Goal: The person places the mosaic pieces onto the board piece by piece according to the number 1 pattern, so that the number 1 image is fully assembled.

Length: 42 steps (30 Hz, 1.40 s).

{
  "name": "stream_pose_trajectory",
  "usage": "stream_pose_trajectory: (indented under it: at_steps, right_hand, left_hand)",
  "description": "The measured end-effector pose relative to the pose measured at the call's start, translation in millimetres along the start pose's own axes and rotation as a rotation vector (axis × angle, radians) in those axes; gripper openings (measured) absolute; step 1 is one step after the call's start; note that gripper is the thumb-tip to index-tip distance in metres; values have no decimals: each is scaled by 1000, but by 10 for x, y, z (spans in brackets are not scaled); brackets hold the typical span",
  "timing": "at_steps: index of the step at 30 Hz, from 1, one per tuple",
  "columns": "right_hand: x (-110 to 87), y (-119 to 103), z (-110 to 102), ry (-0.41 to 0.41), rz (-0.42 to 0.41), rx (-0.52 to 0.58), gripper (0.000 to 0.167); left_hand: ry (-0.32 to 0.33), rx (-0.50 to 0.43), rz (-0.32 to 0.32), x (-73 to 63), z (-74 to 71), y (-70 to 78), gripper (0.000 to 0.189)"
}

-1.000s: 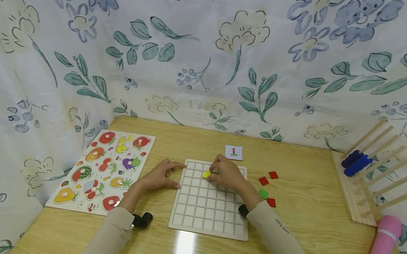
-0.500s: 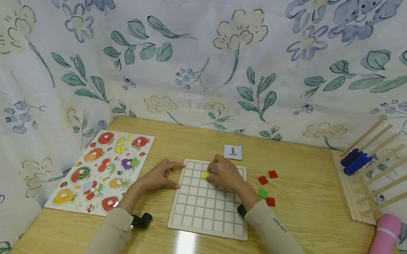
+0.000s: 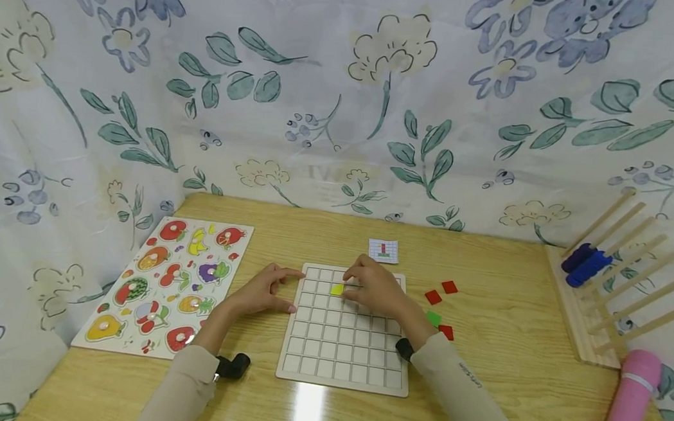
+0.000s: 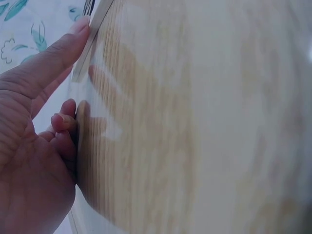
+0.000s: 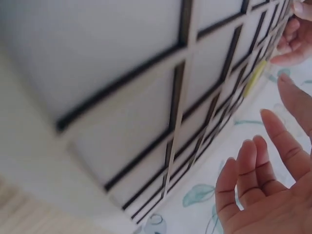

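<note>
A square yellow tile point(image 3: 337, 290) lies flat near the upper left of a pale grid board point(image 3: 342, 352). Over the board is my right hand point(image 3: 375, 289), thumb and index fingertips right beside the tile. In the right wrist view, that right hand point(image 5: 273, 180) has its fingers spread apart from the yellow tile point(image 5: 254, 80). My left hand point(image 3: 262, 291) touches the board's left edge with extended thumb and index finger. The left wrist view shows this left hand point(image 4: 29, 141) with its thumb against the board's edge and other fingers loosely bent.
Several red tiles point(image 3: 433, 297) and a green tile point(image 3: 433, 318) lie right of the board. Behind it is a small pattern card point(image 3: 383, 251). A fruit puzzle point(image 3: 161, 283) lies left; a wooden peg rack point(image 3: 588, 316) and pink cylinder point(image 3: 632, 402) stand right.
The yellow tile, tilted in the right fingers one second ago, now lies flat on the grid. The right fingers have loosened from it. The left hand stays at the board's edge.
</note>
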State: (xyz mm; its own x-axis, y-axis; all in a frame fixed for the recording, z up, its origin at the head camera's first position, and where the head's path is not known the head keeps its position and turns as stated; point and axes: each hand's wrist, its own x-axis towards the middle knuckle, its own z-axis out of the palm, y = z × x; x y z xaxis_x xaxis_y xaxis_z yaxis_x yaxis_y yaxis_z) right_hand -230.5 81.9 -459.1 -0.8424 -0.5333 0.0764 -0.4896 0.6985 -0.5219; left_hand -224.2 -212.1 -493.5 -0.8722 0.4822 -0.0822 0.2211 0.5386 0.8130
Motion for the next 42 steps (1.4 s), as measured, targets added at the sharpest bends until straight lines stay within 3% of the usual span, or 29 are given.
stream_pose_trajectory:
  at_steps: [5,16,20,31,42]
  right_hand:
    - [-108,67,-133,2,16,120,35]
    - [-411,391,-397,28,104,223,41]
    - [-536,508,-486,49,145,277,43]
    - [-784,796,-579,105,158,315,45]
    - [-903,1022,-629,141,180,269,41]
  left_hand:
    - [-4,20,15,11,-7,-31,70]
    - [-2,30,-25,-2,-4,-17,70]
    - [-4,32,-9,-12,-4,-12,69]
    - [1,4,-1,-19,-6,43,69]
    - [-2,-8,-6,-17,-5,25,68]
